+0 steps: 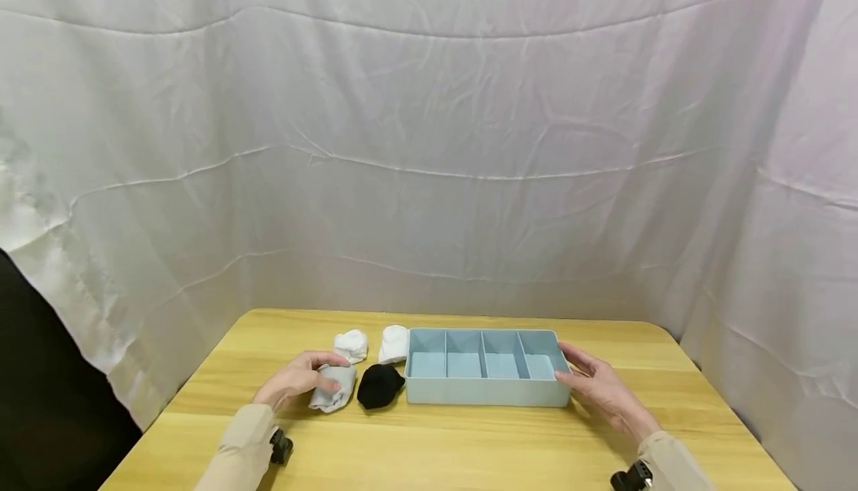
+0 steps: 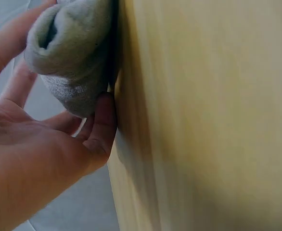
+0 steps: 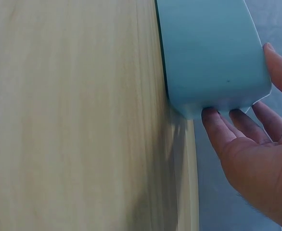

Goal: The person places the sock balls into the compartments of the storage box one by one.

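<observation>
My left hand [image 1: 295, 378] grips a rolled grey sock [image 1: 337, 390] at the left of the group, thumb and fingers around its sides. In the left wrist view the sock [image 2: 76, 48] shows a soft folded opening, and the fingertips reach its lower edge by the wooden surface. My right hand [image 1: 602, 389] holds the right end of a light blue box [image 1: 485, 392] with four compartments. In the right wrist view its thumb lies at the box's upper edge and the fingertips touch the end wall [image 3: 220, 103].
A black rolled sock [image 1: 380, 386] lies between the grey one and the box. Behind are two white bundles, one [image 1: 351, 346] at the left, another [image 1: 393, 344] against the box's left end. The wooden table [image 1: 415, 446] has pale curtains [image 1: 429, 215] around it.
</observation>
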Action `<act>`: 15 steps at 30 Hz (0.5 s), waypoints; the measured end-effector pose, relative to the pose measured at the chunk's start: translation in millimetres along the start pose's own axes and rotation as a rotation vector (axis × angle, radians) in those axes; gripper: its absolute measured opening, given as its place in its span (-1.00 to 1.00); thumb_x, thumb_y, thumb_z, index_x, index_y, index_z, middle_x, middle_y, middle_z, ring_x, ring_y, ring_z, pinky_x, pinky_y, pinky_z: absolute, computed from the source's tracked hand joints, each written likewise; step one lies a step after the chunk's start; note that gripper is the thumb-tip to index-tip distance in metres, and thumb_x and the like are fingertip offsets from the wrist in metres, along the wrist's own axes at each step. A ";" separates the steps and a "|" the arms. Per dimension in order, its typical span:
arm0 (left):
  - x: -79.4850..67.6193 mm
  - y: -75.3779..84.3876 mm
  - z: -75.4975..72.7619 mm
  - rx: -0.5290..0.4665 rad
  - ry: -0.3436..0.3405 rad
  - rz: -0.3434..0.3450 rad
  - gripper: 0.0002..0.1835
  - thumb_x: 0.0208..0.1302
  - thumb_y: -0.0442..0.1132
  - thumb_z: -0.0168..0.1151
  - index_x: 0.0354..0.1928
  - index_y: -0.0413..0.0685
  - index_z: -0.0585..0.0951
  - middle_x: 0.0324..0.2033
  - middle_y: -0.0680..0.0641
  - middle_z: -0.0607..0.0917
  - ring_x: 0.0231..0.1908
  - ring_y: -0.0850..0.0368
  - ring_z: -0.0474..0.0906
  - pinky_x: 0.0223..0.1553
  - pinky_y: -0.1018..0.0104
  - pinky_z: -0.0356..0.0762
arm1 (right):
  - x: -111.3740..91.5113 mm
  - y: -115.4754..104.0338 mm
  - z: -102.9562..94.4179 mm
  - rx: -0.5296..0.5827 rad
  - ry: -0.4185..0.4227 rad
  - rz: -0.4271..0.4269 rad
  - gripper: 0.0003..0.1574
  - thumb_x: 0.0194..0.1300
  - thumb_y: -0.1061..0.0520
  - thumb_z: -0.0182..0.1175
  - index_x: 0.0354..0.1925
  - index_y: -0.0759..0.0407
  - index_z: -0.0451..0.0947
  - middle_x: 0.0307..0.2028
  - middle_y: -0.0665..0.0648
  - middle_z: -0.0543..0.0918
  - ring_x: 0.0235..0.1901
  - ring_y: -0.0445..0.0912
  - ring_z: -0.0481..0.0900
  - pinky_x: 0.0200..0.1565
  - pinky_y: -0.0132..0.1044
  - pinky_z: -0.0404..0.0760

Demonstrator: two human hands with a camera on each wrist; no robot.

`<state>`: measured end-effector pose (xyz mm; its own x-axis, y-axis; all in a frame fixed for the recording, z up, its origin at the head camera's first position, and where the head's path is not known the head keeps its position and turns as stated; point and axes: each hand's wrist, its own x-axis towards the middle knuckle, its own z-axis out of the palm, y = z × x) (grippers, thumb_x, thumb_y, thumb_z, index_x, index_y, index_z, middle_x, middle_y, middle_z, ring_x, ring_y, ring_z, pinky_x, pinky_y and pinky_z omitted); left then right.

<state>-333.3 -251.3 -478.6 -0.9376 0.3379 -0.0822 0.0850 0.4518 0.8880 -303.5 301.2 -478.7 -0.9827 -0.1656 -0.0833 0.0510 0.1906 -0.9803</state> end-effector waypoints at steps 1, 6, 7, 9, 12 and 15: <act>-0.5 0.2 0.7 0.010 0.006 -0.006 -0.53 0.04 -0.35 0.45 0.07 -0.18 0.64 0.16 -0.27 0.52 0.08 -0.06 0.41 0.01 0.23 0.42 | -0.3 0.2 0.2 -0.007 0.004 0.004 0.00 0.33 0.10 0.27 0.53 0.20 -0.04 0.53 0.34 -0.10 0.48 0.33 -0.09 0.38 0.17 0.11; 1.7 0.6 0.4 0.005 0.012 -0.016 -0.54 0.03 -0.39 0.44 0.04 -0.22 0.63 0.06 -0.26 0.58 -0.05 0.01 0.48 -0.09 0.27 0.50 | 0.3 -0.4 -1.0 -0.026 0.006 0.009 0.01 0.33 0.08 0.27 0.54 0.18 -0.04 0.53 0.32 -0.09 0.48 0.30 -0.09 0.39 0.14 0.11; 2.1 0.7 0.0 0.000 0.012 -0.020 -0.55 0.03 -0.39 0.44 0.04 -0.23 0.63 0.04 -0.25 0.59 -0.08 0.04 0.49 -0.12 0.29 0.51 | 0.5 -0.8 -1.0 -0.025 0.008 0.012 0.01 0.32 0.07 0.28 0.53 0.17 -0.03 0.53 0.31 -0.08 0.49 0.29 -0.09 0.39 0.13 0.12; 2.4 0.6 -0.8 -0.018 0.001 -0.020 -0.55 0.03 -0.41 0.43 0.03 -0.28 0.62 0.03 -0.29 0.60 -0.11 0.06 0.52 -0.15 0.30 0.54 | 0.8 -1.0 -0.8 -0.018 0.005 0.011 0.01 0.32 0.08 0.29 0.53 0.18 -0.02 0.53 0.31 -0.07 0.49 0.28 -0.09 0.39 0.11 0.12; 3.2 0.5 -1.8 -0.029 -0.009 -0.018 -0.55 0.03 -0.41 0.42 0.03 -0.29 0.61 0.03 -0.31 0.62 -0.13 0.08 0.55 -0.17 0.31 0.57 | 0.5 -1.3 -0.5 -0.015 -0.002 0.005 0.01 0.32 0.09 0.28 0.53 0.19 -0.04 0.53 0.31 -0.09 0.49 0.29 -0.10 0.39 0.11 0.11; 4.6 0.6 -3.0 -0.003 -0.026 0.005 -0.56 0.04 -0.40 0.43 0.02 -0.30 0.61 0.03 -0.31 0.63 -0.12 0.08 0.56 -0.16 0.31 0.57 | -0.5 -1.1 -0.7 -0.008 0.003 0.006 0.00 0.33 0.10 0.27 0.53 0.18 -0.04 0.53 0.31 -0.09 0.49 0.30 -0.10 0.39 0.12 0.11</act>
<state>-338.6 -252.0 -477.1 -0.9280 0.3615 -0.0899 0.0882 0.4476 0.8899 -303.2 301.8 -477.4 -0.9829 -0.1614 -0.0890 0.0559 0.1992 -0.9784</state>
